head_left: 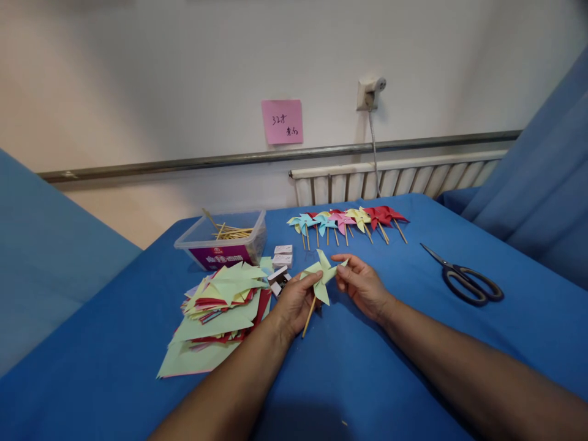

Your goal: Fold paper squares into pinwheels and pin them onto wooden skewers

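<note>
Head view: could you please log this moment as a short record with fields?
left hand: grips the stick of a green pinwheel
right hand: pinches a blade tip of that pinwheel
paper stack: left of the hands
stick box: behind the stack
finished pinwheels: a row at the far edge
scissors: lying to the right

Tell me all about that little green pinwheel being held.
The pale green pinwheel looks like folded paper, its pointed blades fanning from a centre mounted on a thin wooden stick that slants down to the left. The left hand grips it at the stick's top; the right hand pinches a blade tip, above the blue table.
</note>
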### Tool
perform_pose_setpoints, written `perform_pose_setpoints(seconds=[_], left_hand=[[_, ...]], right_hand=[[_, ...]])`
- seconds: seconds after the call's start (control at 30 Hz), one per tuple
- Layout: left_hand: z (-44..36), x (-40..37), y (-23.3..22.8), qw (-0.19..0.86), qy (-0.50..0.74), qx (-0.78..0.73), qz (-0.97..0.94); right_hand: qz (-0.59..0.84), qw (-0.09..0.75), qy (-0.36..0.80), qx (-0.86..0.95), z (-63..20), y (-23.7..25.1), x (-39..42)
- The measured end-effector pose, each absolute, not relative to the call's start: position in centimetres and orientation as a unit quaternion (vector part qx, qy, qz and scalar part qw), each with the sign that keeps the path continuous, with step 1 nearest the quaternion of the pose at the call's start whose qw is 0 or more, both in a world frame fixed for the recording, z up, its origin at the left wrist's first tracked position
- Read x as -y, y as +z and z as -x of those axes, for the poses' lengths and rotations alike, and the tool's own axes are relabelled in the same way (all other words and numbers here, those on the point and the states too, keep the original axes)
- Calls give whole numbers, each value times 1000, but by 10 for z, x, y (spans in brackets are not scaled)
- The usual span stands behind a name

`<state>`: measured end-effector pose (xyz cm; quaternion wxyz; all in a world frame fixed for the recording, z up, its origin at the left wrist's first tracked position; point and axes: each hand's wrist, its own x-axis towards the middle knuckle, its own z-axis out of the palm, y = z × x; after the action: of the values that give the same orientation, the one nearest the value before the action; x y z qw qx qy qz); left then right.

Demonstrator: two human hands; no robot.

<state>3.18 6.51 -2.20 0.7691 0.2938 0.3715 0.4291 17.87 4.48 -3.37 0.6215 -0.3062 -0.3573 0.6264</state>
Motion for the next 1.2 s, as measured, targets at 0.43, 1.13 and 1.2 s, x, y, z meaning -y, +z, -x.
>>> perform_pose_setpoints(seconds=[0.43, 1.13, 1.2], left_hand=[[-35, -63, -20, 748, 454, -384, -293], [-35, -65, -25, 749, 442, -389, -306], [-35, -65, -23, 752, 435, -386, -311]], right_hand=[[340, 631, 607, 343, -178, -36, -47], [372, 631, 572, 370, -178, -41, -48], [378, 632, 569, 367, -179, -41, -49]])
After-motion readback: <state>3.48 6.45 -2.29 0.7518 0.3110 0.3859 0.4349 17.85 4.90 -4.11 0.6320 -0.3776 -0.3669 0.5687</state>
